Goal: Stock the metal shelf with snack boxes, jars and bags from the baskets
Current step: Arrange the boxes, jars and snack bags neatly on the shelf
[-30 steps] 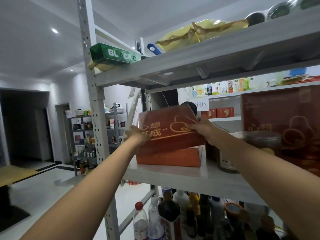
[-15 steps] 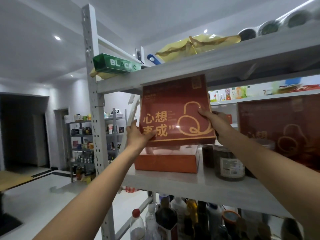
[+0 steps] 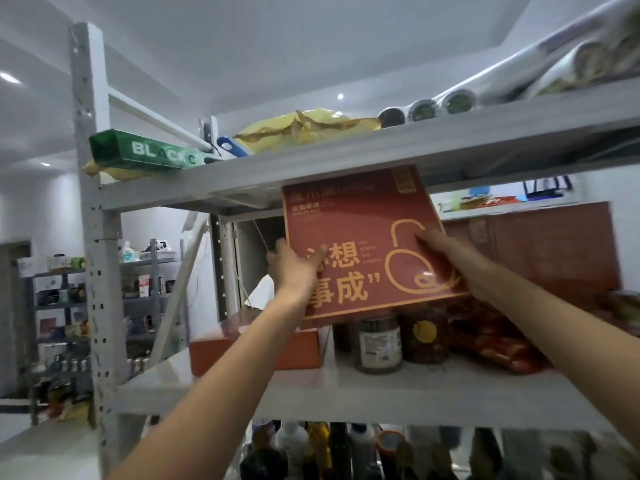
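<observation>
I hold a flat dark-red snack box (image 3: 363, 237) with gold characters nearly upright above the middle board of the metal shelf (image 3: 398, 386); its top edge is just under the upper board. My left hand (image 3: 294, 268) grips the box's left edge. My right hand (image 3: 446, 251) grips its right edge, fingers across the front. Beneath it an orange box (image 3: 298, 351) lies flat on the board. Two jars (image 3: 379, 342) stand below the held box, and a red bag (image 3: 498, 344) lies to their right.
A second dark-red box (image 3: 554, 247) leans at the back right. The upper board carries a green box (image 3: 145, 154), a yellow bag (image 3: 304, 128) and rolls (image 3: 457, 102). Bottles (image 3: 294, 445) crowd the level below. A grey upright post (image 3: 90, 202) stands left; another rack (image 3: 69, 306) behind.
Both hands have raised the red box from lying tilted on the orange box to nearly upright and moved it right, over the jars.
</observation>
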